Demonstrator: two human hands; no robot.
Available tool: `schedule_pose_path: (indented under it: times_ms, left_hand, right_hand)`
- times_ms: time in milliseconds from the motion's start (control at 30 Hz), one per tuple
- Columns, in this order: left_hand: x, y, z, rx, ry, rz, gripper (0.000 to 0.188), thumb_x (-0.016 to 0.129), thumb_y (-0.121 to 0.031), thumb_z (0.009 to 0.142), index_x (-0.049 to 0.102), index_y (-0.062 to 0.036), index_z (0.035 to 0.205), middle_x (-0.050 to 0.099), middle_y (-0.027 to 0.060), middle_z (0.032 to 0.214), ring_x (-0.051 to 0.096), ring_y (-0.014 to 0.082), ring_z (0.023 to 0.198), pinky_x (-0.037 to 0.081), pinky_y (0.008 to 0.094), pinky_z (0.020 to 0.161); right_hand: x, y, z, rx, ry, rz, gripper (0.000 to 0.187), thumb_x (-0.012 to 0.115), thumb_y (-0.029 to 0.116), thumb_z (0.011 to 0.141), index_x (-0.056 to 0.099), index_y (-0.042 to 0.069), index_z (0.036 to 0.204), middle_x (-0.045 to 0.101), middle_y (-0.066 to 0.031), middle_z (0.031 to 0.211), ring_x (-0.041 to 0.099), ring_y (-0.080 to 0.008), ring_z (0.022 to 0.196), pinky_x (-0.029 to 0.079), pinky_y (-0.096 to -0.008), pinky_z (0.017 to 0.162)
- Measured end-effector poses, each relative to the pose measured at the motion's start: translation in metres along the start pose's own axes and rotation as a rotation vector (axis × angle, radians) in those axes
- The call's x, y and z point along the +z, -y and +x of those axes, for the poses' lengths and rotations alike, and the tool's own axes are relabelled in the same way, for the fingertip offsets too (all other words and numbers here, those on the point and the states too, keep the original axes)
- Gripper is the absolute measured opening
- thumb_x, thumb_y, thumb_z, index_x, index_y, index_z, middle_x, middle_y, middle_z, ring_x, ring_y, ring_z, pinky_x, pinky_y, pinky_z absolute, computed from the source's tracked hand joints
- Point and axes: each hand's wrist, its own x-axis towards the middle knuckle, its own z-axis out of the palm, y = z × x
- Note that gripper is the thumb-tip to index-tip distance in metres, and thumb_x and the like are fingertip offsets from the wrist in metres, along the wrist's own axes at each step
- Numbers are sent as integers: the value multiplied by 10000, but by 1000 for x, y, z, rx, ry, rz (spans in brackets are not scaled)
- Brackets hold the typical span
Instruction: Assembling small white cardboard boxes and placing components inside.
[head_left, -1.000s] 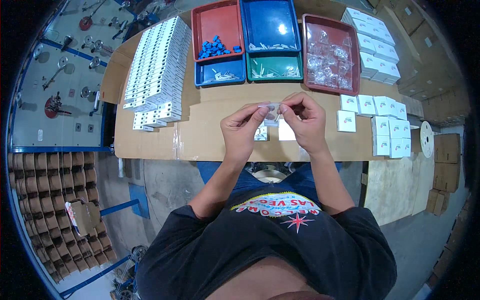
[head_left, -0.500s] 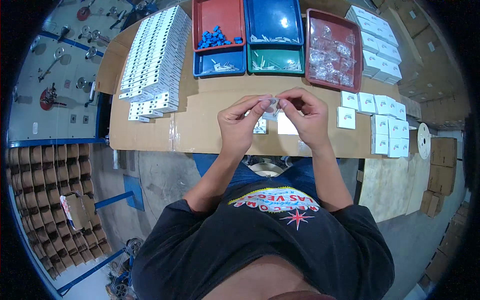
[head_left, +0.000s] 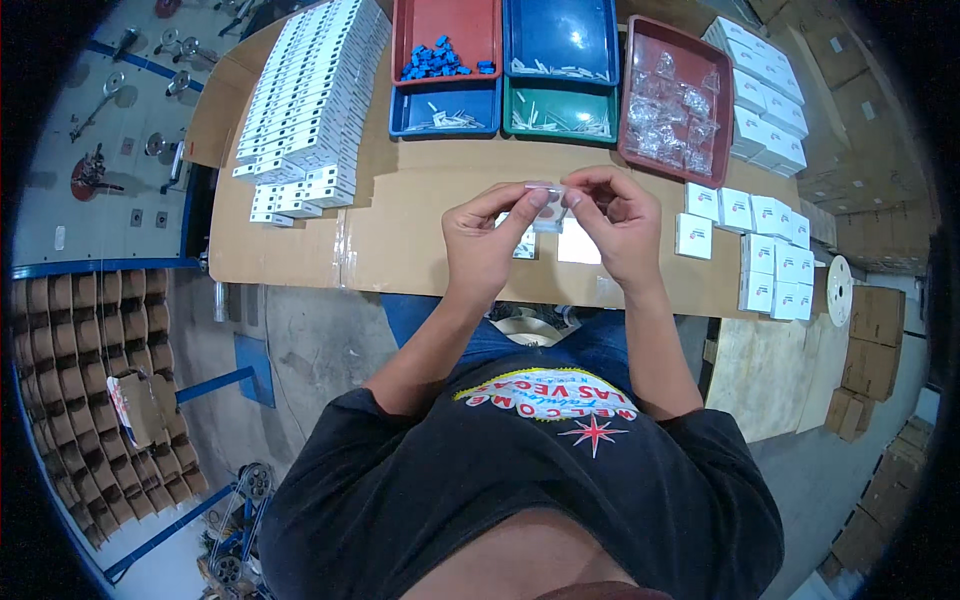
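Over cardboard (head_left: pixel 405 235), the left hand (head_left: pixel 490 232) is pinching a small clear bag (head_left: pixel 549 213), its contents indistinct; a white box (head_left: pixel 577 246) is lying partly hidden near the right hand (head_left: pixel 620 222), which is pinching the bag's other edge.

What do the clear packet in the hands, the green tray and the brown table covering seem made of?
Clear packet: probably thin plastic film, as it is see-through; exact type unclear.
Green tray: likely moulded plastic, smooth and slightly glossy, in one even colour.
Brown table covering: apparently cardboard, matte brown, with what looks like shiny tape.
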Motion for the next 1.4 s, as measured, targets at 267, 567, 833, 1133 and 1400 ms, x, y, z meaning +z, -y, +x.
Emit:
schedule_pose_path:
  times_ms: [267, 567, 833, 1133, 1400]
  left_hand:
    - [-5, 1, 1, 3, 3, 8, 161, 744, -45, 965, 783, 31, 1102, 775, 103, 1022, 712, 128, 925, 573, 260, 830]
    - [-5, 4, 0, 4, 1, 2, 173, 747, -40, 960, 779, 30, 1116, 779, 97, 1028, 708, 124, 927, 571, 260, 836]
    - [-5, 5, 1, 10, 3, 1, 168, 736, -44, 971, 778, 28, 1117, 776, 93, 1021, 709, 123, 908, 579, 262, 820]
    - [-1, 4, 0, 1, 27, 5, 171, 747, -52, 965, 782, 18, 1117, 779, 88, 1014, 705, 120, 897, 568, 260, 816]
    - [-3, 8, 1, 25, -5, 7, 158, 753, -55, 961, 784, 16, 1099, 773, 73, 995, 697, 108, 877, 557, 250, 806]
  right_hand:
    - [3, -4, 2, 6, 35, -50, 82, 733, 44, 960, 724, 14, 1036, 693, 22, 893, 598, -24, 782, 463, -197, 670]
    - [2, -6, 1, 41, 27, 12, 71, 735, 48, 959, 725, 18, 1022, 702, 1, 962, 601, -47, 824, 476, -200, 680]
    - [4, -7, 2, -12, 30, -28, 83, 737, 45, 952, 736, 17, 1030, 700, 15, 960, 584, -34, 796, 446, -199, 640]
    - [6, -13, 0, -7, -21, 13, 36, 736, 65, 956, 708, 42, 961, 674, 37, 887, 556, -11, 741, 414, -178, 613]
    - [6, -3, 2, -19, -17, -128, 133, 760, 70, 925, 769, 51, 1056, 691, 9, 935, 601, -47, 843, 440, -192, 618]
